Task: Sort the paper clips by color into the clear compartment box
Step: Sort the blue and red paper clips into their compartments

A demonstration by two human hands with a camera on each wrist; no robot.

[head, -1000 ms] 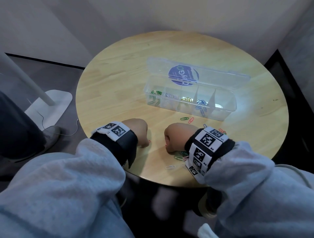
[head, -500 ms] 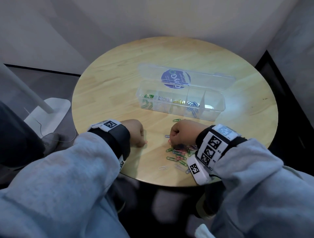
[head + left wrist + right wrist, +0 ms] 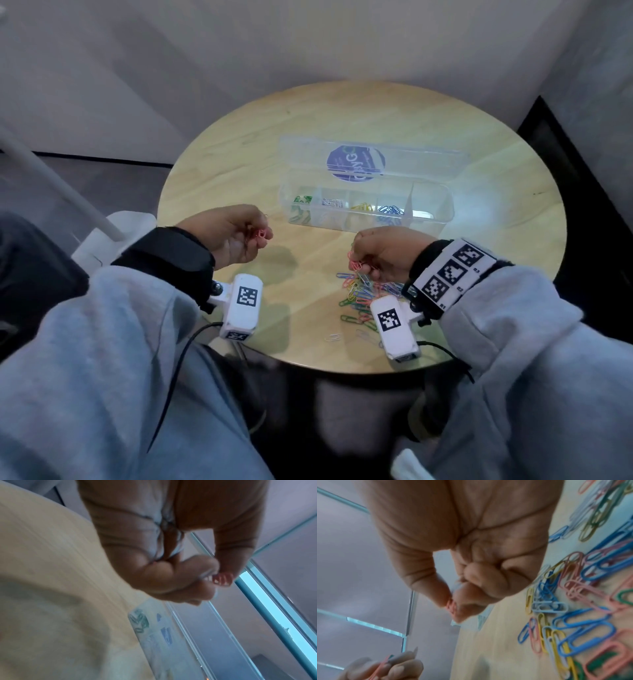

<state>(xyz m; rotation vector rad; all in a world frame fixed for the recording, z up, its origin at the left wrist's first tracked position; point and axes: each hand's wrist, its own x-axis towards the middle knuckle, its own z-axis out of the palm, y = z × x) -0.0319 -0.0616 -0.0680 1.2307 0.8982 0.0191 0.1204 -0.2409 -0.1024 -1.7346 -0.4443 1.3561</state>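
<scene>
Filling most of the head view, a round pale-wood counter (image 3: pixel 239 161) is set into a corner of plain light walls, with dark flooring seen along the left and right edges. A white stand base (image 3: pixel 113 236) with a slanted white pole is seen on the floor at the left.

Toward the far side of the counter, the clear compartment box (image 3: pixel 431 219) is laid open, its lid (image 3: pixel 301 157) folded back and marked with a round purple label (image 3: pixel 354 166). From left to right, green, white, yellow and blue clips are seen in its compartments; the rightmost compartment cannot be read clearly.

A loose pile of mixed paper clips (image 3: pixel 363 294) is spread on the near right part of the counter, partly hidden by the right wrist camera (image 3: pixel 395 327). A single white clip (image 3: pixel 334 337) is seen apart near the front edge.

The left hand (image 3: pixel 229 236) is raised over the counter, well apart from the box, with a few pink clips (image 3: pixel 261 234) pinched between thumb and fingers. The right hand (image 3: pixel 387 251) is held just above the pile, its fingers curled, with a pink clip bunch (image 3: pixel 356 262) pinched at thumb and forefinger.
</scene>
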